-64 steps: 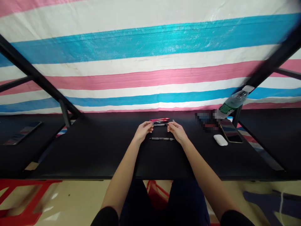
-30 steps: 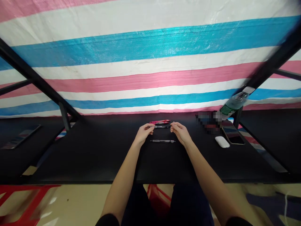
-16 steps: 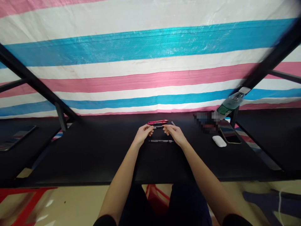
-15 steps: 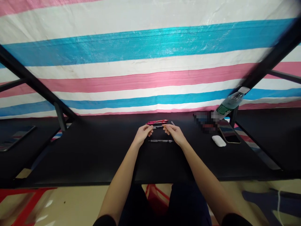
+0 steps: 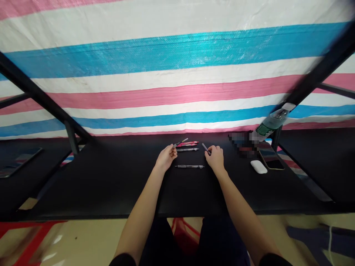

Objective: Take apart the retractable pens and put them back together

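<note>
Raised at a slant above the table, a slim pen (image 5: 181, 142) sticks out of my left hand (image 5: 165, 157), which is closed around its lower end. My right hand (image 5: 216, 157) is closed on a short, slim grey pen part (image 5: 205, 148) at the table surface; its lower end is hidden by the fingers. Just right of my left fingers lies a clear-and-black pen (image 5: 188, 149). Red pens (image 5: 190, 143) lie side by side behind it. Nearer to me, between my forearms, another clear-and-black pen (image 5: 190, 166) lies crosswise.
On the right of the black table (image 5: 116, 184) are a white earbud case (image 5: 259, 167), a phone (image 5: 272, 157) and a tilted water bottle (image 5: 270, 123) beside a blurred item. A striped sheet (image 5: 177, 85) hangs behind. Black frame bars (image 5: 47, 99) slope along both sides.
My hands have moved apart. The left has kept the pen and tilted it up; the right has moved right and closed on the grey pen part lying there.
</note>
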Demonstrator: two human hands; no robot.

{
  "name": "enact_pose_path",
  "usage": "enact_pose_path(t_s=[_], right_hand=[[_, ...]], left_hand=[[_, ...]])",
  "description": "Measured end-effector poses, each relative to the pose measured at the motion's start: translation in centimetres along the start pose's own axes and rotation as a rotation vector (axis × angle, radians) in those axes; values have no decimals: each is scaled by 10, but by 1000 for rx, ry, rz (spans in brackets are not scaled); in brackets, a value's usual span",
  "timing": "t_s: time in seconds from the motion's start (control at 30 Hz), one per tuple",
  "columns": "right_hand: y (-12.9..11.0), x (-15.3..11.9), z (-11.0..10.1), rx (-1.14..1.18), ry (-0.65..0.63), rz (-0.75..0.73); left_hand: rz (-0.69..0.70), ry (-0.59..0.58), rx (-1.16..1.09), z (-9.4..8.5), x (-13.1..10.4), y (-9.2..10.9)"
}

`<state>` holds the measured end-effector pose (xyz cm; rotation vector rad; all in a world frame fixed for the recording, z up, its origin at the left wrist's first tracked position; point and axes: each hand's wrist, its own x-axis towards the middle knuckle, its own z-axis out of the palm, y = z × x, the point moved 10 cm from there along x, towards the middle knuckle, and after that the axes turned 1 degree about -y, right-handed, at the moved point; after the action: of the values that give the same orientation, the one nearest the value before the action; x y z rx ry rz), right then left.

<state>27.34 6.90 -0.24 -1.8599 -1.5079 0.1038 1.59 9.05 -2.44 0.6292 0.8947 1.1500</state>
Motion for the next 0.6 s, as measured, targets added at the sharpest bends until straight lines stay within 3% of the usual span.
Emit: enact_pose_path(t_s=[0.1, 0.27, 0.33, 0.6], right_hand=[[1, 2, -3, 176, -8, 40], [-9, 4, 11, 841, -168, 174], [-16, 2, 14, 987, -204, 202], [-33, -2, 13, 987, -269, 143]], left_hand=[[11, -8, 31, 3, -2, 1], [68, 9, 72, -1, 0, 4], [81, 13, 86, -2, 1, 4], [135, -4, 214, 3, -4, 11]])
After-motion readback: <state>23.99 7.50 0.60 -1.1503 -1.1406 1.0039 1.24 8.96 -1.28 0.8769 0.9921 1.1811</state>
